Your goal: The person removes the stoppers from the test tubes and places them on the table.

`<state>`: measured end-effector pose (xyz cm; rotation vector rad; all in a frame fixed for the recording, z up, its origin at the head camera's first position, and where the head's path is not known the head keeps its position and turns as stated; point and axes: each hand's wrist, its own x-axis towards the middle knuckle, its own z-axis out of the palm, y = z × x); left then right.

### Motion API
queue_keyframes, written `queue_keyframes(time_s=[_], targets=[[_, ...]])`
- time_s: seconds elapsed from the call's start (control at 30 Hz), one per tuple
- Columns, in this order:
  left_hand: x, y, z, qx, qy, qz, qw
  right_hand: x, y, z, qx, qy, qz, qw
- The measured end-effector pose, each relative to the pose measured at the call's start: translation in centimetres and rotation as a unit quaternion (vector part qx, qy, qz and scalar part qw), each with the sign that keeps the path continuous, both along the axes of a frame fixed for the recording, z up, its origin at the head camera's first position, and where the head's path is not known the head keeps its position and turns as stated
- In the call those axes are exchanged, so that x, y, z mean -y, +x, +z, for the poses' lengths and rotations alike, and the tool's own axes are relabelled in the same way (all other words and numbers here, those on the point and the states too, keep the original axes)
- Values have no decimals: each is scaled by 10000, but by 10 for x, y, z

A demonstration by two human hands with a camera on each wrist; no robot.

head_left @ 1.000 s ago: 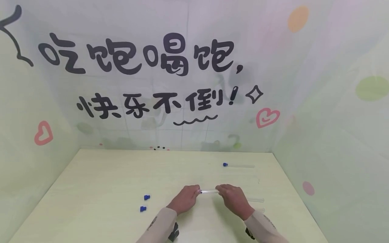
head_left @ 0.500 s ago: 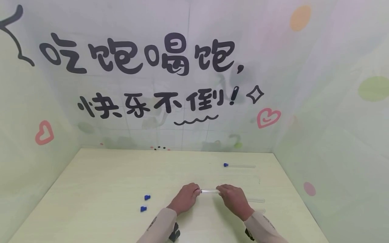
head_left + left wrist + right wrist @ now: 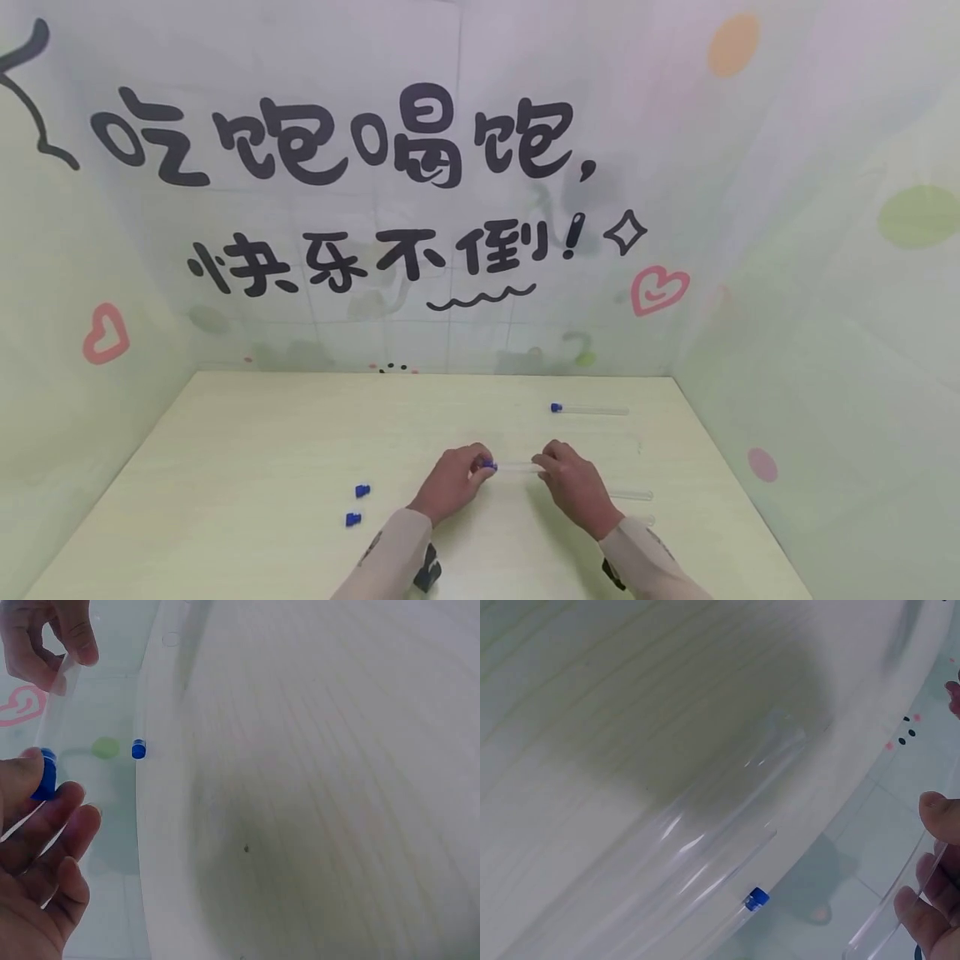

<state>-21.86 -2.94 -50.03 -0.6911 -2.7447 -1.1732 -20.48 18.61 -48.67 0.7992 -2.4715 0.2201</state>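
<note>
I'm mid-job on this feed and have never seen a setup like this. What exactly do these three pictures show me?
There's no machine: these are a person's two bare hands. The wide picture comes from a camera on the head; the others come from one camera on each wrist.

The left hand pinches a blue cap at one end of a clear tube, which the right hand holds further along.

On the table lie two loose caps, a capped tube further back, and two more tubes partly hidden by the right arm.
</note>
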Motion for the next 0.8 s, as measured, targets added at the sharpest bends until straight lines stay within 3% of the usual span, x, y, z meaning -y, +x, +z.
queue_keyframes(time_s=[0.2,0.57,0.8], targets=[[11,-5,0,-380,33,206,9991,-2,-5,-2,62,-175,74,9998],[46,-16,4,-247,-189,1229,9919,-22,-13,-1,145,-314,-63,9994],[71,-20,6,-196,-271,1647,9858,-38,-22,-3,369,-88,-441,9983]])
